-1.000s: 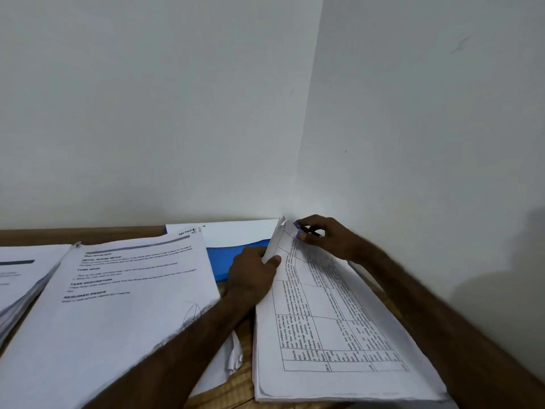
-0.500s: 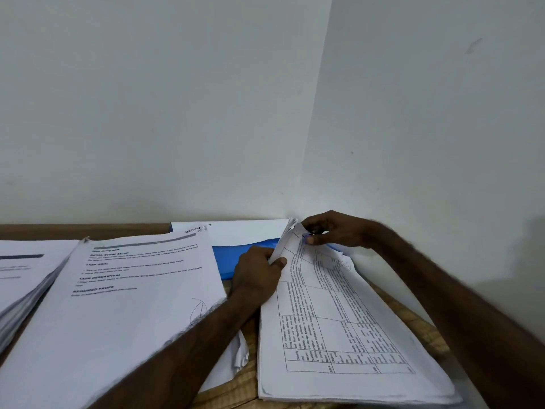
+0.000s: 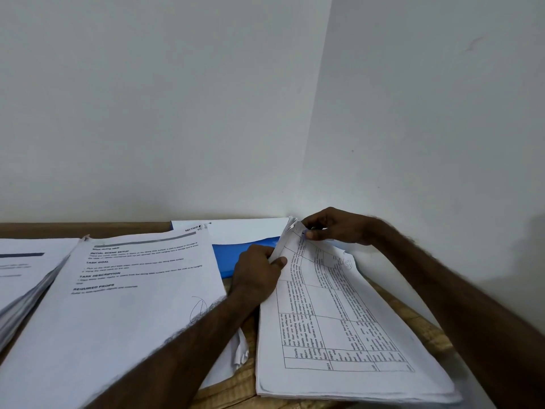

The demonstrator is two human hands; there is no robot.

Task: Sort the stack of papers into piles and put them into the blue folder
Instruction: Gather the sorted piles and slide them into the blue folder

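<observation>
The left hand (image 3: 259,270) grips the far edge of the stack (image 3: 339,335), thumb on top, probably to steady it while the right hand (image 3: 336,228) pinches the corner sheets to peel some off. The blue folder (image 3: 236,255) lies by the wall, between the stack and a sorted pile (image 3: 132,290) on the tabletop (image 3: 244,388), within easy reach.

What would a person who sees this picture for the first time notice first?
Both hands meet at the far corner of the table-printed stack of papers on the right: the left hand grips its edge, the right hand pinches lifted sheets. Just left of them the blue folder lies near the wall; a large pile lies further left.
</observation>
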